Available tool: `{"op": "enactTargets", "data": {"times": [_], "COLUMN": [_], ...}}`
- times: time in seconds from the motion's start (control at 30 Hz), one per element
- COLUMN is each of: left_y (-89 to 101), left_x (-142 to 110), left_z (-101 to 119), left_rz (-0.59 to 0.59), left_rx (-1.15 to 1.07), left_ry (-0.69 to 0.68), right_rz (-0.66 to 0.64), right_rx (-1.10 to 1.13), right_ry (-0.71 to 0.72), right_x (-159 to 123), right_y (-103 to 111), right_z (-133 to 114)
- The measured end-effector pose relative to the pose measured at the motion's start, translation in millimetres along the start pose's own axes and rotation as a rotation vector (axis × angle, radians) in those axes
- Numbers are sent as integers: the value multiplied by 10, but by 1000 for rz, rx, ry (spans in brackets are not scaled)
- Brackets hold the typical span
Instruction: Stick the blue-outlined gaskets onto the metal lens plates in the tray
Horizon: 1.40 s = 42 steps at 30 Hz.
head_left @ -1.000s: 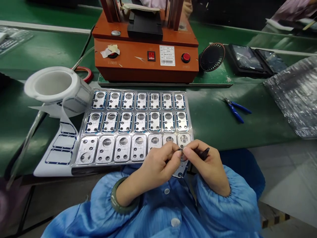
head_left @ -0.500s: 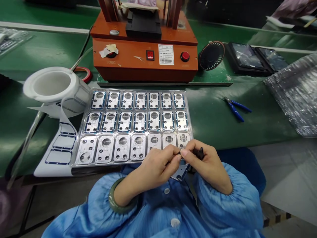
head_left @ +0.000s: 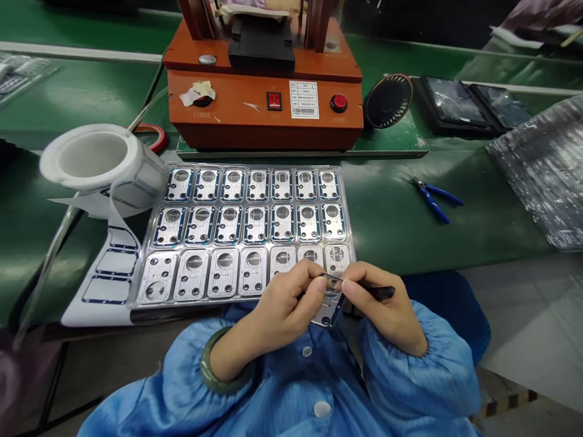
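Between my two hands, just above my lap, is a small silvery plate (head_left: 324,314) with a blue edge and a dark round ring. My left hand (head_left: 291,303) is closed in a pinch at the plate's left side; its other fingers are hidden. My right hand (head_left: 385,306) is closed around a slim black tool (head_left: 384,292), whose rear end sticks out past the fingers. A thin dark strip (head_left: 331,277) spans the gap between both sets of fingertips. Right behind my hands lies a clear tray (head_left: 241,299) with rows of similar plates (head_left: 254,272).
A roll of blue-framed stickers (head_left: 91,159) stands left, its strip trailing towards me. Behind the tray is an orange press machine (head_left: 264,135). Blue-handled cutters (head_left: 432,202), a black round fan (head_left: 389,102) and stacked clear trays (head_left: 542,173) are on the right.
My right hand has shifted slightly right, away from the left fingertips. The gap between them now shows the thin strip, and the black tool lies flatter, with more of it visible.
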<state>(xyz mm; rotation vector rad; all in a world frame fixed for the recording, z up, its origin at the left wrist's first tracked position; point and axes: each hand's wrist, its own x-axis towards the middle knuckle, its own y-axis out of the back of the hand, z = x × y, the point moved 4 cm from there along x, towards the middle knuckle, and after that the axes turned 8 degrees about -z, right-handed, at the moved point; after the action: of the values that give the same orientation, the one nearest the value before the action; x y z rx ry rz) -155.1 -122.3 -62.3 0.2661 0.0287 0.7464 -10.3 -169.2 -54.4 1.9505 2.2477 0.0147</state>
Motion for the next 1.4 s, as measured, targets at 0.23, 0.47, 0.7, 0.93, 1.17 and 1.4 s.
{"op": "enactTargets", "data": {"times": [0.23, 0.47, 0.7, 0.93, 1.17, 1.4], "left_y": [-19, -24, -24, -34, -38, -39], "left_x": [-20, -21, -14, -4, -20, -7], "left_z": [-32, -49, -55, -32, -57, -54], "left_rz": [47, 79, 75, 79, 164, 169], "left_rx": [-30, -20, 0, 41, -27, -1], "left_ry": [31, 50, 49, 61, 139, 132], "right_rz": [53, 75, 68, 137, 32, 75], "right_rx": [-25, -56, -55, -89, -109, -128], "right_ry": [51, 20, 30, -25, 3, 39], "right_x": [-38, -26, -19, 24, 19, 11], "right_y": [3, -7, -22, -19, -31, -55], "right_z": [24, 34, 34, -11, -24, -19]}}
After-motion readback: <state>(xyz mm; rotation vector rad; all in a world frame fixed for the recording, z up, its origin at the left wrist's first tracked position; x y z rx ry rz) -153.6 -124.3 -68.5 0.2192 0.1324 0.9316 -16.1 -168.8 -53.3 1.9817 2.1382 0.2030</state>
